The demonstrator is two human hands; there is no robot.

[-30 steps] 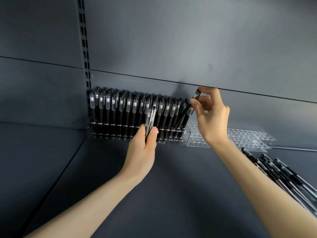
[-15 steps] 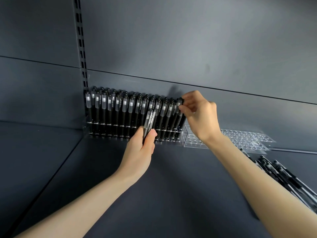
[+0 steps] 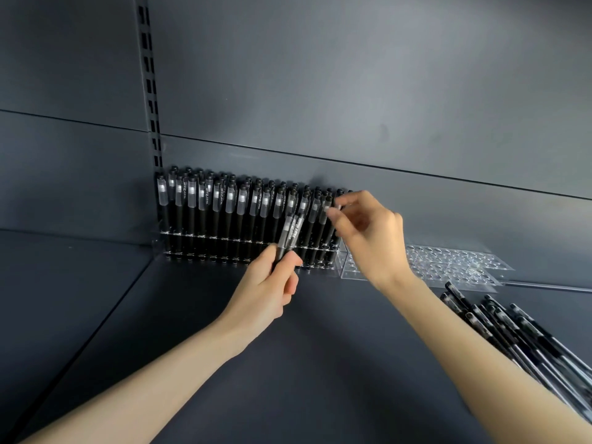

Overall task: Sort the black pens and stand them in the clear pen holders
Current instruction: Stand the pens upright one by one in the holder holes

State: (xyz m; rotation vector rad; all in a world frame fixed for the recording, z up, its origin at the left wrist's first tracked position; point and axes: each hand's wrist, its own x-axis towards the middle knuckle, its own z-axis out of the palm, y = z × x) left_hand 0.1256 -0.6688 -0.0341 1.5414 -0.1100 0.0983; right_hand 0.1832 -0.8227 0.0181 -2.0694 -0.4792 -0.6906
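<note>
A long clear pen holder (image 3: 339,267) stands against the back wall, filled with several upright black pens (image 3: 230,213). My left hand (image 3: 269,286) grips a few black pens (image 3: 290,235) upright in front of the row. At the row's right end is my right hand (image 3: 371,235). Its thumb and forefinger are slightly apart beside the caps of the last pens, with nothing plainly between them. An empty clear pen holder (image 3: 448,261) with round holes lies just to the right. A loose pile of black pens (image 3: 525,341) rests on the shelf at the right.
The work surface is a dark grey shelf (image 3: 320,363) with a grey back panel. A slotted upright rail (image 3: 150,91) runs up the wall at the left end of the pen row. A seam crosses the shelf floor at the left.
My right hand lowered the pen it was tilting in at the row's right end until it stood in the holder, then its fingers came off the cap. My left hand kept its pens.
</note>
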